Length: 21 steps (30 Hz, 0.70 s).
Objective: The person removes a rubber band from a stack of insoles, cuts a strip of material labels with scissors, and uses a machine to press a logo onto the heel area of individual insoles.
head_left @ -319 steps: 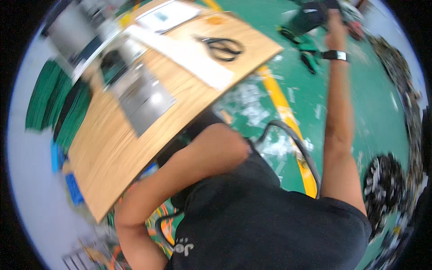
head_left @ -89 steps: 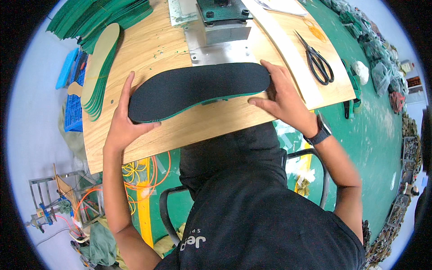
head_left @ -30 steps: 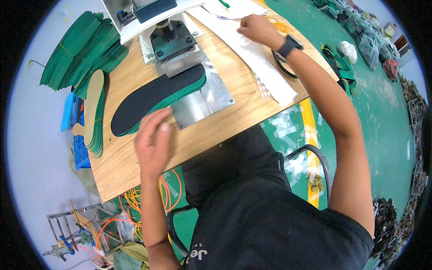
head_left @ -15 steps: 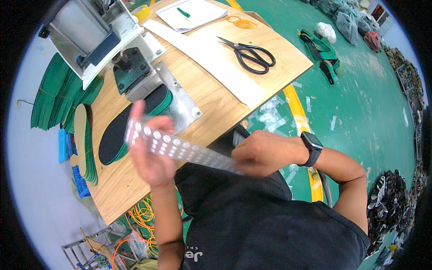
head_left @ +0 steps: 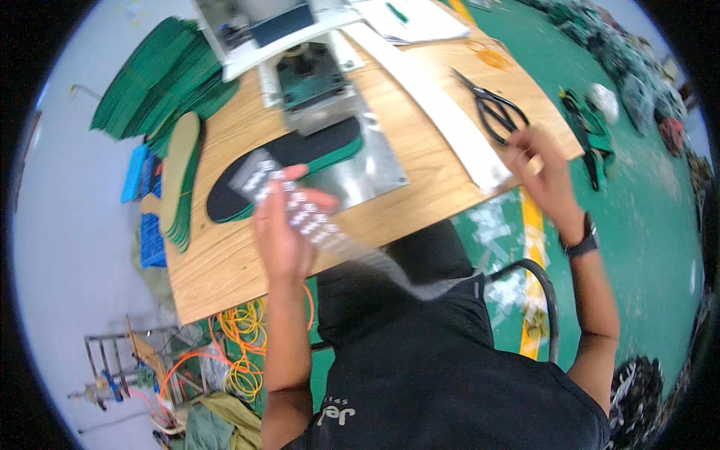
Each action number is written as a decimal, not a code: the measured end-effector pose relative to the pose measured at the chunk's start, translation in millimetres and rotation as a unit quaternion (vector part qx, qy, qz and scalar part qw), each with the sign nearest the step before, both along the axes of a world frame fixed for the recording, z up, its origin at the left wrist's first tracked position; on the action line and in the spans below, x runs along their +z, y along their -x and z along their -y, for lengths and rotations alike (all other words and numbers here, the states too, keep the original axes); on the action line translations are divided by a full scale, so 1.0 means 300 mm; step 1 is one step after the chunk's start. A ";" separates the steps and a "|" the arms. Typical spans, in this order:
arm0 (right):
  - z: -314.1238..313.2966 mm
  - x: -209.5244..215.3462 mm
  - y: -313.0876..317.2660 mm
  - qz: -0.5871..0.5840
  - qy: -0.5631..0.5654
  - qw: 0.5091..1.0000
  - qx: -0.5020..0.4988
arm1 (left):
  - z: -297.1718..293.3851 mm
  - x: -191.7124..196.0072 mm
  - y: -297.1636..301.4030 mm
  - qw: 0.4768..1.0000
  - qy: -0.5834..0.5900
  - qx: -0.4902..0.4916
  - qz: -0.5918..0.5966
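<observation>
My left hand point(head_left: 283, 229) is closed on a clear label strip point(head_left: 319, 231) printed with rows of white marks. The strip's upper end lies over a black insole, while its loose tail sags across my lap. Over at the table's right edge, my right hand point(head_left: 546, 169) has its fingers loosely bent and apart, blurred, beside the handles of black scissors point(head_left: 491, 109). Whether it touches them cannot be made out. A stack of black-topped green insoles point(head_left: 244, 176) lies on a metal plate point(head_left: 375, 169) below the press head point(head_left: 319, 105).
A long white strip point(head_left: 439, 109) runs across the wooden table point(head_left: 225, 281). Paper sheets point(head_left: 420, 22) with a green pen and rubber bands point(head_left: 489, 54) lie at the back. Tan insoles point(head_left: 180, 172) and stacked green sheets point(head_left: 161, 82) stand left. Clear scraps litter the floor.
My right hand has let go of the label strip and moved right to the scissors. The strip's freed end now droops. My view has shifted, so the table sits farther right.
</observation>
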State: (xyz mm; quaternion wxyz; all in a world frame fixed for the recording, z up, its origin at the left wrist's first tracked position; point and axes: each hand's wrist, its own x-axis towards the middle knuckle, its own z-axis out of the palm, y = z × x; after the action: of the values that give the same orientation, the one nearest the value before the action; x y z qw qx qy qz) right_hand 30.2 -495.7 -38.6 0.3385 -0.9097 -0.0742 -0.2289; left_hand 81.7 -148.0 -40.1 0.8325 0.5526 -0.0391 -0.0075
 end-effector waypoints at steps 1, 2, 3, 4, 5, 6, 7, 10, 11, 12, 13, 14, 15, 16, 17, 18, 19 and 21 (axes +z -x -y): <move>0.054 0.006 -0.084 0.044 0.053 0.996 -0.059 | 0.007 -0.007 0.000 1.000 0.012 -0.017 -0.009; 0.109 -0.018 -0.147 0.042 0.093 0.991 -0.085 | 0.019 -0.012 0.002 1.000 0.024 -0.017 -0.009; 0.153 -0.044 -0.200 0.040 0.135 0.984 -0.111 | 0.033 -0.007 0.003 0.998 0.056 -0.021 -0.023; 0.173 -0.052 -0.240 0.008 0.165 0.980 -0.115 | 0.048 0.016 0.009 0.997 0.066 -0.014 -0.032; 0.179 -0.064 -0.265 -0.028 0.194 0.973 -0.120 | 0.047 0.031 0.014 0.996 0.074 -0.009 -0.045; 0.179 -0.077 -0.279 -0.064 0.223 0.964 -0.127 | 0.030 0.025 0.009 0.998 0.055 -0.010 -0.031; 0.184 -0.082 -0.288 -0.067 0.211 0.968 -0.118 | 0.018 0.011 -0.001 0.999 0.039 -0.013 -0.015; 0.187 -0.073 -0.299 -0.109 0.143 0.976 -0.120 | -0.027 -0.025 -0.018 1.000 -0.010 -0.022 0.016; 0.188 -0.060 -0.284 -0.120 0.052 0.984 -0.118 | -0.031 -0.029 -0.020 0.999 -0.025 -0.025 0.022; 0.190 -0.045 -0.256 -0.130 -0.040 0.984 -0.116 | -0.027 -0.025 -0.019 1.000 -0.025 -0.009 0.005; 0.192 -0.032 -0.221 -0.143 -0.127 0.975 -0.112 | -0.023 -0.026 -0.016 1.000 -0.026 -0.018 0.001; 0.157 -0.010 -0.164 -0.091 -0.242 0.963 -0.075 | -0.025 -0.027 -0.018 0.999 -0.028 -0.029 -0.006; 0.085 0.014 -0.106 -0.038 -0.357 0.933 -0.035 | -0.031 -0.028 -0.015 0.999 -0.034 -0.038 -0.012; -0.008 0.061 -0.061 -0.021 -0.392 0.920 0.008 | -0.032 -0.020 -0.005 0.999 -0.029 -0.027 -0.033; -0.087 0.095 -0.020 0.000 -0.425 0.904 0.050 | -0.037 -0.018 -0.001 0.998 -0.032 -0.036 -0.038; -0.110 0.093 0.022 -0.040 -0.489 0.867 0.087 | -0.039 -0.020 -0.007 0.997 -0.029 -0.050 -0.043; -0.138 0.055 0.058 -0.079 -0.564 0.819 0.065 | -0.029 -0.020 -0.009 0.996 -0.029 -0.065 -0.048; -0.229 0.038 0.108 -0.123 -0.544 0.821 0.122 | -0.012 0.000 -0.005 0.994 -0.045 -0.082 -0.047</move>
State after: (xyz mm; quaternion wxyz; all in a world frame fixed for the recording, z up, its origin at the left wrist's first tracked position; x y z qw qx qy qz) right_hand -2.2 -427.0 -27.1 0.8096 -0.5821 -0.0059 -0.0754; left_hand 83.3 -144.4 -40.1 0.8040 0.5838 -0.0450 -0.1035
